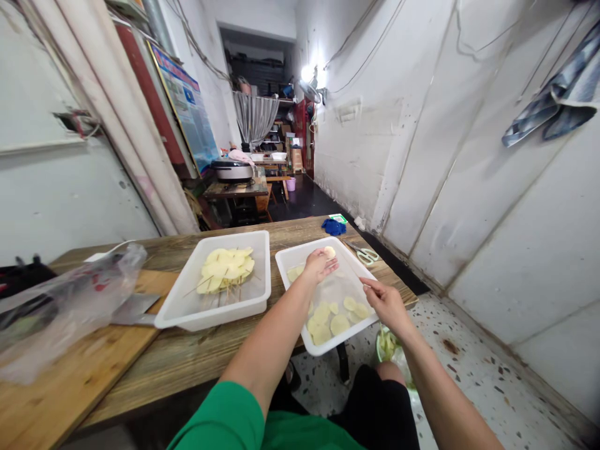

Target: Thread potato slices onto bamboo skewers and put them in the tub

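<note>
We are working at a wooden table, which is supporting two white trays. The left-hand tray is containing a heap of pale yellow slices, overlapping one another, with thin sticks projecting from among them toward the near side. The right-hand tray is jutting past the table's near edge; loose slices are lying in its near part, several overlapping, and a few more are resting in its far left corner. Below the table, at the right, a green-rimmed bucket is holding pale peelings.

We are slanting the left forearm up and across the left rim of the right-hand tray, so that the left hand is hovering over the tray's far half, palm turned partly upward. Our right forearm is rising from the lower right, and the right hand is hanging above that tray's right rim, forefinger pointing leftward.

Our left fingers are standing partly open, with a single slice resting at their tips. Our right fingers are bunching together; we are unable to tell whether they are gripping anything. Beyond that hand, scissors are lying on the table, nearer than a blue cloth.
</note>
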A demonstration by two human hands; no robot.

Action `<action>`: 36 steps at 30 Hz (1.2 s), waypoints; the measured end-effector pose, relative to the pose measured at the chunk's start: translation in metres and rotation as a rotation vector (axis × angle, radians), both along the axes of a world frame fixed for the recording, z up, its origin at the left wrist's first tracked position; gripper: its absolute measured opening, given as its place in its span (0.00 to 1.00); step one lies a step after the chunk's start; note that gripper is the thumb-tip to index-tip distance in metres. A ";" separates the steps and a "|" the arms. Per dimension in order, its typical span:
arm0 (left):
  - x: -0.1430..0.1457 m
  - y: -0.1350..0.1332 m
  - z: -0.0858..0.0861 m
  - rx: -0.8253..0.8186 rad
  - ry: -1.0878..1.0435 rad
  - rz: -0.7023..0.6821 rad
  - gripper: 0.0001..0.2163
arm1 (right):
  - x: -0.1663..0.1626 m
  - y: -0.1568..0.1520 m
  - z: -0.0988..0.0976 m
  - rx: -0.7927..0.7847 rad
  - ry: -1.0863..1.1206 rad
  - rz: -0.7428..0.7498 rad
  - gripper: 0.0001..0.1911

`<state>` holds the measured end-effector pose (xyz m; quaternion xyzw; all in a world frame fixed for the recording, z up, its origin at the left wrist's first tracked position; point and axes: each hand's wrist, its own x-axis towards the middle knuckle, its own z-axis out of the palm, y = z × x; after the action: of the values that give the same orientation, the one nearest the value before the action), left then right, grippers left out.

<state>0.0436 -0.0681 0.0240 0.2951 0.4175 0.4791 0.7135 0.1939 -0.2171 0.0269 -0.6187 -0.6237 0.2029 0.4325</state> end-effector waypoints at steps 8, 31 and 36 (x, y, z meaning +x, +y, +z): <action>-0.004 0.001 0.002 0.172 0.159 0.163 0.14 | 0.003 -0.002 0.005 -0.036 0.003 0.096 0.22; -0.005 0.018 -0.010 0.389 0.215 0.357 0.05 | 0.002 0.000 0.004 -0.030 -0.079 0.071 0.22; -0.006 0.018 -0.011 0.302 0.136 0.327 0.06 | 0.002 0.000 0.003 -0.034 -0.072 0.055 0.23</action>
<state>0.0374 -0.0500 0.0131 0.3585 0.4304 0.6243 0.5446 0.1955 -0.2170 0.0300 -0.6156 -0.6521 0.2027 0.3934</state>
